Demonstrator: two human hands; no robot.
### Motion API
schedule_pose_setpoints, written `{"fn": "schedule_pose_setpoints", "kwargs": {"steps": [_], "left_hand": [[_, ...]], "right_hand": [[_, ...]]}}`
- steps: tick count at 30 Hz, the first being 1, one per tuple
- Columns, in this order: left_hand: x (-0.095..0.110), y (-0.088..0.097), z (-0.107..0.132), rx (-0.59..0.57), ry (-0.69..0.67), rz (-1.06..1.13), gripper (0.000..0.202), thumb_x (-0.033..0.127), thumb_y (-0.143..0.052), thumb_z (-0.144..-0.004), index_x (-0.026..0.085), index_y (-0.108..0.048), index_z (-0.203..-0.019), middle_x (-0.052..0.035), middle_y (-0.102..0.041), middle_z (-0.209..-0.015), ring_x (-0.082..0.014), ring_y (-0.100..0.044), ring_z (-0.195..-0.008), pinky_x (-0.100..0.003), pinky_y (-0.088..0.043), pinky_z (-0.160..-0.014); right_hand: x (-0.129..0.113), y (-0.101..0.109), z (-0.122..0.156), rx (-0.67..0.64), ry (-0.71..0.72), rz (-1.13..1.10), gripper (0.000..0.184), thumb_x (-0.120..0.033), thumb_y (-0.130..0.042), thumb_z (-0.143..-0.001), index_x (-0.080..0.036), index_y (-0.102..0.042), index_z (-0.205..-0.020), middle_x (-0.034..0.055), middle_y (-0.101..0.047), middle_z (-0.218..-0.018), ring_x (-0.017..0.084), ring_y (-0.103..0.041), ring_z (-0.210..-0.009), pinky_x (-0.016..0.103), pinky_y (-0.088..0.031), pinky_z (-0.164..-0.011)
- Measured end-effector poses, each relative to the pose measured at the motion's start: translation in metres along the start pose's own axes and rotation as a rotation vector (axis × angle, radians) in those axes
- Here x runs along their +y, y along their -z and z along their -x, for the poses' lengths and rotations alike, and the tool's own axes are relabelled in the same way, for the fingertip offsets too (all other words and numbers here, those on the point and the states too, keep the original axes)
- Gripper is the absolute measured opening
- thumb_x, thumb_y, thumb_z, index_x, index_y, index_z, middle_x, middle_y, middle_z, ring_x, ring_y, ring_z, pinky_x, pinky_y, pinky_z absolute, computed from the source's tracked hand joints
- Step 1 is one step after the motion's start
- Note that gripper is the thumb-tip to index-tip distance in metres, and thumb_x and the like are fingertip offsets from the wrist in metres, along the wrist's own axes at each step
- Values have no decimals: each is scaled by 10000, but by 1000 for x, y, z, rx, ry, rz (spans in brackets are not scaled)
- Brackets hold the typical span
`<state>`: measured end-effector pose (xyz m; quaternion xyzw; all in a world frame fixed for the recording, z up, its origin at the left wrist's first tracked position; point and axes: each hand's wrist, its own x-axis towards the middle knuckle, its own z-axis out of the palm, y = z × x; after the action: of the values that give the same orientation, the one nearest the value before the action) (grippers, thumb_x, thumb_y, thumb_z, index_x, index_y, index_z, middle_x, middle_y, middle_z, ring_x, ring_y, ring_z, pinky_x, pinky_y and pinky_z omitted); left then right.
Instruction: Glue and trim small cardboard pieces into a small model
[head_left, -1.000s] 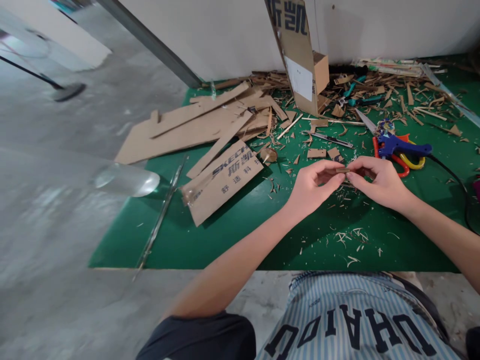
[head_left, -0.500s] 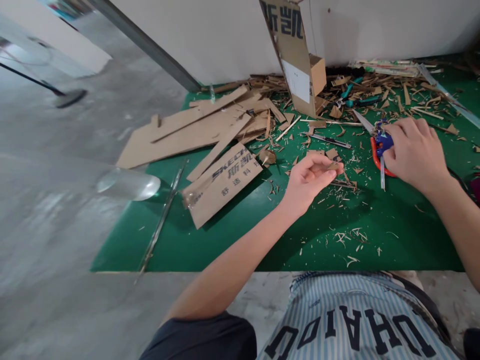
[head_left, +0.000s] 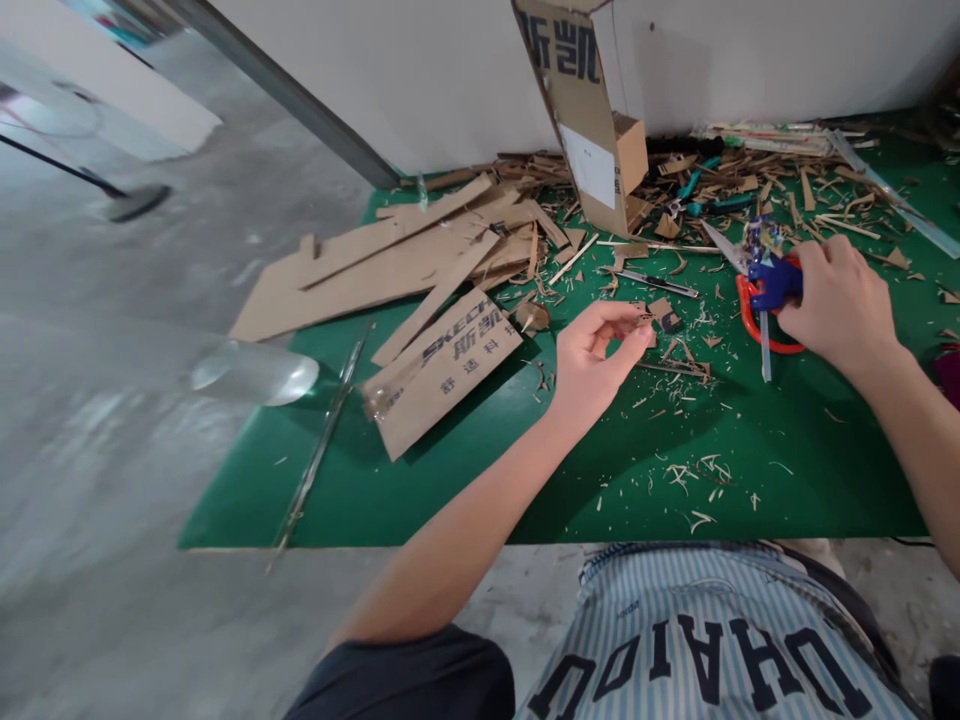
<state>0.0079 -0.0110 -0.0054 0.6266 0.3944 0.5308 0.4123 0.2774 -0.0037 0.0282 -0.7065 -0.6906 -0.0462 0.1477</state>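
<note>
Between thumb and fingertips, my left hand (head_left: 598, 350) pinches a small cardboard piece (head_left: 643, 320). My right hand (head_left: 846, 308) is wrapped round a blue glue gun (head_left: 772, 284). A clear glue stick (head_left: 765, 348) points down from the gun toward me. Lying just beside and partly behind the gun are scissors (head_left: 750, 310) with orange-red handles and blades aimed away to the left. More cardboard scraps (head_left: 664, 314) lie just past my left fingertips. A utility knife (head_left: 660, 283) rests on the green tabletop between my hands, farther back.
Cardboard strips and sheets (head_left: 375, 260) are stacked at the left, with a printed cardboard panel (head_left: 450, 370) in front. A tall cardboard piece (head_left: 589, 150) stands near the wall. A clear bottle (head_left: 255, 373) lies at the table's left edge. Teal-handled pliers (head_left: 720, 205) sit among scraps.
My left hand has shifted slightly left with the cardboard piece. In my right hand the glue gun has turned, showing more of its blue body.
</note>
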Motion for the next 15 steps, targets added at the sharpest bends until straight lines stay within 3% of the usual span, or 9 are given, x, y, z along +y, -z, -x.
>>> {"fn": "schedule_pose_setpoints", "kwargs": {"steps": [2,4,6,7,9,11,13,15], "left_hand": [[1,0,0,9,-17,-27,165,357,-743,-837,240,-681,-936,7,-723,-830,-136,-699,-754,-297,-580,-713],[3,-1,0,8,-74,-78,125,326,-734,-846,239,-688,-923,-3,-730,-867,-136,-689,-775,-297,-567,-719],[5,-2,0,-14,-144,-156,74,295,-719,-857,240,-699,-902,-15,-733,-894,-140,-678,-793,-297,-554,-712],[6,-3,0,-31,-173,-200,54,283,-712,-861,240,-703,-893,-19,-731,-891,-141,-674,-792,-297,-550,-706],[8,-4,1,-74,-205,-275,35,267,-705,-862,238,-708,-882,-21,-727,-860,-143,-672,-771,-296,-550,-695],[8,-7,2,-120,-215,-325,25,242,-701,-852,232,-709,-874,-24,-735,-851,-149,-681,-775,-299,-557,-705],[7,-9,3,-164,-222,-338,38,207,-693,-840,227,-708,-869,-27,-747,-866,-154,-692,-796,-302,-566,-725],[6,-11,4,-190,-234,-320,46,186,-691,-834,221,-705,-861,-28,-750,-873,-152,-697,-807,-298,-569,-732]], "right_hand": [[-6,0,3,86,-15,-228,267,-270,-704,-782,-178,-631,-1022,192,-636,-1048,324,-613,-888,443,-466,-672],[-14,-2,8,86,-67,-613,228,-418,-709,-833,-218,-615,-892,100,-628,-849,236,-584,-725,407,-472,-624],[-26,-6,14,-44,-132,-1054,273,-494,-707,-845,-237,-621,-875,40,-601,-741,185,-557,-624,361,-473,-550],[-33,-8,17,-107,-129,-1222,272,-480,-735,-827,-241,-634,-907,37,-629,-784,185,-586,-653,343,-486,-536],[-46,-11,23,-176,-92,-1323,237,-420,-772,-798,-244,-653,-903,41,-684,-881,189,-638,-729,338,-535,-573],[-57,-13,28,-224,-32,-1302,236,-346,-808,-751,-243,-668,-911,40,-721,-937,213,-687,-842,378,-595,-729],[-64,-14,30,-267,20,-1297,273,-307,-828,-711,-238,-675,-925,41,-742,-956,238,-710,-928,431,-600,-874],[-67,-14,31,-289,45,-1311,308,-310,-852,-681,-230,-670,-916,44,-748,-950,250,-720,-931,457,-600,-909]]}}
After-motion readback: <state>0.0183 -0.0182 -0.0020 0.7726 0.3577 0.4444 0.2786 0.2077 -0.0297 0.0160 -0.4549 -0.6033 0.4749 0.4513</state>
